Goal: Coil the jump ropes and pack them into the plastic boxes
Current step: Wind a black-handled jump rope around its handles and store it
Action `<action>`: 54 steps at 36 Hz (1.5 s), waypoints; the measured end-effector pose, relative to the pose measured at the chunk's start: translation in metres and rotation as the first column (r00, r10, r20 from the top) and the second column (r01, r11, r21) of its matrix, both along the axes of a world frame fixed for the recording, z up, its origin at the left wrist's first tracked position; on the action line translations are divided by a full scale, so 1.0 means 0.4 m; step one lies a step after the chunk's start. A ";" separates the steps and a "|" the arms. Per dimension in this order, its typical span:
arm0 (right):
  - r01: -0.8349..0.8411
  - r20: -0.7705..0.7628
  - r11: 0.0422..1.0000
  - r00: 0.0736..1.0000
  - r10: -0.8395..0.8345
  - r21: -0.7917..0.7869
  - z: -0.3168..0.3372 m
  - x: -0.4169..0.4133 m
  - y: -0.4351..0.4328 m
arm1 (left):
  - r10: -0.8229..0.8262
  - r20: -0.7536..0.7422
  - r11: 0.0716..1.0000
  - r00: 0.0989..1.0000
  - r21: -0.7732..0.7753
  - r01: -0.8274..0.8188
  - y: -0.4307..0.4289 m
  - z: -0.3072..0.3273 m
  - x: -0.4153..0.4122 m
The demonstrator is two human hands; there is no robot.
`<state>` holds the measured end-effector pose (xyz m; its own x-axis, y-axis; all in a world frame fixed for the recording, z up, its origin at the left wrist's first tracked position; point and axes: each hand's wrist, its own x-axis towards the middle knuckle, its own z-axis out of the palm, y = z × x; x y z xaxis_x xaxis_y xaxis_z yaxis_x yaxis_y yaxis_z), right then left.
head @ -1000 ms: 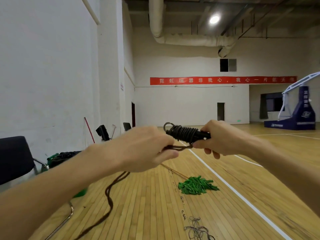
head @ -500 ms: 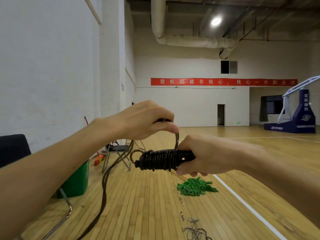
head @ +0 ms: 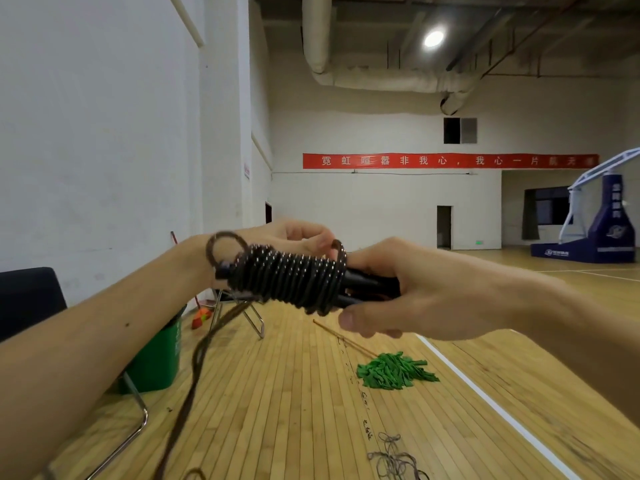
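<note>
A dark brown jump rope (head: 294, 278) is wound in tight turns around its black handles. My right hand (head: 398, 292) grips the handles at their right end, holding the bundle level at chest height. Behind the coil, my left hand (head: 294, 237) pinches the rope where it passes over the top of the last turn. A small loop of rope sticks out at the bundle's left end. The loose tail (head: 194, 368) hangs down from the coil toward the floor at the lower left. No plastic box is in view.
A green bin (head: 156, 362) and a metal-framed chair (head: 31, 296) stand at the left by the wall. A green mop head (head: 394, 370) lies on the wooden floor ahead. A tangle of thin cord (head: 394, 459) lies nearer. A basketball stand (head: 602, 216) is far right.
My left hand has dropped from above the coil to behind it, laying another turn. The bundle has risen and come closer to the camera.
</note>
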<state>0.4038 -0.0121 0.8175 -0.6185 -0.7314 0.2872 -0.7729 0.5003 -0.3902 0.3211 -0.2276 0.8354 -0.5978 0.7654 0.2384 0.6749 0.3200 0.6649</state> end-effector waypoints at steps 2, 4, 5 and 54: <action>-0.027 0.044 0.995 0.999 0.032 -0.097 0.005 -0.001 0.000 | -0.071 0.109 0.997 0.992 0.032 0.068 -0.014 -0.014 -0.005; -0.005 0.049 0.982 0.999 0.015 -0.189 0.006 -0.010 -0.003 | -0.117 0.157 0.993 0.981 0.022 0.115 -0.015 -0.023 -0.005; 0.018 0.040 0.972 0.999 -0.009 -0.233 0.005 -0.017 -0.004 | -0.080 0.163 0.997 0.983 0.014 0.078 -0.005 -0.029 -0.001; 0.409 -0.045 0.906 0.913 -0.406 0.112 -0.048 -0.138 0.009 | -0.133 -0.940 0.861 0.313 -0.266 -0.433 0.078 0.027 0.048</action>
<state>0.3488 -0.0085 0.7984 -0.8647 -0.4458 0.2314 -0.4991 0.8143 -0.2963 0.3403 -0.1964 0.8464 -0.3170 0.8555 0.4094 0.6348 0.5121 -0.5786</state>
